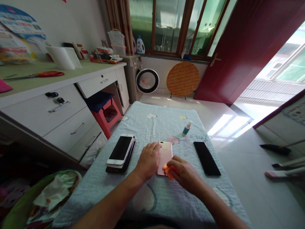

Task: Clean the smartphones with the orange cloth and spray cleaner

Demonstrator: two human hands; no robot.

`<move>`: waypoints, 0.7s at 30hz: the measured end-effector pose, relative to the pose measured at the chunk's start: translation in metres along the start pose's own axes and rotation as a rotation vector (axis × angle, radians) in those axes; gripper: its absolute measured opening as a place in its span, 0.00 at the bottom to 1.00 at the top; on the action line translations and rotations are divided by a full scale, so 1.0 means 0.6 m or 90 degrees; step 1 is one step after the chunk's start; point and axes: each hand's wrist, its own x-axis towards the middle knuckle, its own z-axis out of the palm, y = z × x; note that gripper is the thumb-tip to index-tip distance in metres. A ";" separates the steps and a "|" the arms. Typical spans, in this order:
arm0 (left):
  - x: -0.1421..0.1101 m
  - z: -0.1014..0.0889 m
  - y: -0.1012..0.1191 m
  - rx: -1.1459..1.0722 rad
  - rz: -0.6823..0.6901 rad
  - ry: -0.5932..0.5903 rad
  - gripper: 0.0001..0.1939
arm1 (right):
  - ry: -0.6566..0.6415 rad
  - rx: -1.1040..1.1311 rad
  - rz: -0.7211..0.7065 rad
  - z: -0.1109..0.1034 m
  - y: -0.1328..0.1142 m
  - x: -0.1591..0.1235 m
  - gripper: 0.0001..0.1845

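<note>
A rose-gold smartphone (pixel 166 151) lies back side up on the cloth-covered table, its camera at the top left corner. Along its left edge, my left hand (pixel 149 160) grips it, fingers curled against the side and upper corner. My right hand (pixel 182 170) pinches a small orange cloth (pixel 170 173) that touches the phone's lower right part. To the left is a stack of several phones with a white smartphone (pixel 121 149) on top, screen up. A black smartphone (pixel 207 158) lies to the right. Beyond it stands a small spray bottle (pixel 187 128) with a white cap.
A pale blue quilted cloth (pixel 154 124) covers the table. Left of it are a red stool (pixel 107 113), a drawer desk (pixel 64 117) and a bin (pixel 77 176) with used tissues. Farther off are a washing machine (pixel 132 74) with its door open and a round wooden tabletop (pixel 183 79).
</note>
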 end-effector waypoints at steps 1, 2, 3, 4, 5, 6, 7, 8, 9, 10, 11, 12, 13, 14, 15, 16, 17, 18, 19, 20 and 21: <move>-0.021 -0.004 0.006 0.018 0.017 -0.011 0.15 | -0.012 -0.002 0.002 0.004 0.003 0.003 0.07; -0.041 -0.005 0.011 0.026 0.034 -0.024 0.13 | -0.021 -0.003 0.005 0.009 0.007 0.006 0.07; -0.058 -0.005 0.012 0.028 0.049 -0.036 0.13 | -0.025 -0.005 0.008 0.012 0.011 0.010 0.07; -0.072 -0.004 0.012 0.028 0.067 -0.051 0.15 | -0.020 -0.008 0.011 0.014 0.016 0.015 0.07; -0.083 -0.002 0.010 0.032 0.088 -0.069 0.18 | -0.012 -0.012 0.014 0.015 0.022 0.021 0.07; -0.090 0.000 0.008 0.037 0.102 -0.080 0.20 | -0.003 -0.020 0.015 0.014 0.028 0.029 0.07; -0.093 0.002 0.005 0.039 0.108 -0.085 0.20 | 0.010 -0.030 0.017 0.012 0.036 0.038 0.08; -0.094 0.003 0.002 0.038 0.113 -0.088 0.20 | 0.021 -0.040 0.021 0.008 0.043 0.049 0.08; -0.093 0.002 0.000 0.034 0.114 -0.088 0.19 | 0.036 -0.053 0.025 0.004 0.051 0.062 0.07; -0.091 0.001 -0.001 0.027 0.115 -0.086 0.18 | 0.054 -0.065 0.032 0.000 0.059 0.075 0.07; -0.089 0.000 -0.002 0.019 0.116 -0.084 0.17 | 0.062 -0.076 0.036 -0.003 0.067 0.090 0.07; -0.088 -0.002 -0.002 0.009 0.117 -0.081 0.17 | 0.074 -0.090 0.040 -0.006 0.074 0.105 0.07; -0.088 -0.003 -0.001 0.000 0.117 -0.077 0.17 | 0.087 -0.103 0.044 -0.008 0.080 0.120 0.08; -0.088 -0.004 -0.001 -0.008 0.116 -0.074 0.17 | 0.094 -0.110 0.047 -0.009 0.085 0.134 0.08; -0.089 -0.004 -0.001 -0.015 0.115 -0.071 0.16 | 0.101 -0.115 0.051 -0.008 0.088 0.147 0.09; -0.090 -0.004 -0.001 -0.021 0.114 -0.069 0.16 | 0.106 -0.118 0.053 -0.006 0.089 0.158 0.09; -0.091 -0.004 -0.002 -0.025 0.113 -0.068 0.16 | 0.109 -0.119 0.055 -0.003 0.088 0.167 0.10; -0.092 -0.003 -0.002 -0.028 0.112 -0.067 0.16 | 0.113 -0.122 0.055 0.002 0.085 0.174 0.11; -0.092 -0.003 -0.003 -0.033 0.111 -0.067 0.16 | 0.116 -0.124 0.054 0.006 0.080 0.179 0.12; -0.093 -0.003 -0.003 -0.038 0.110 -0.067 0.16 | 0.119 -0.125 0.051 0.011 0.073 0.182 0.13; -0.092 -0.003 -0.003 -0.044 0.107 -0.066 0.16 | 0.120 -0.125 0.046 0.017 0.065 0.182 0.13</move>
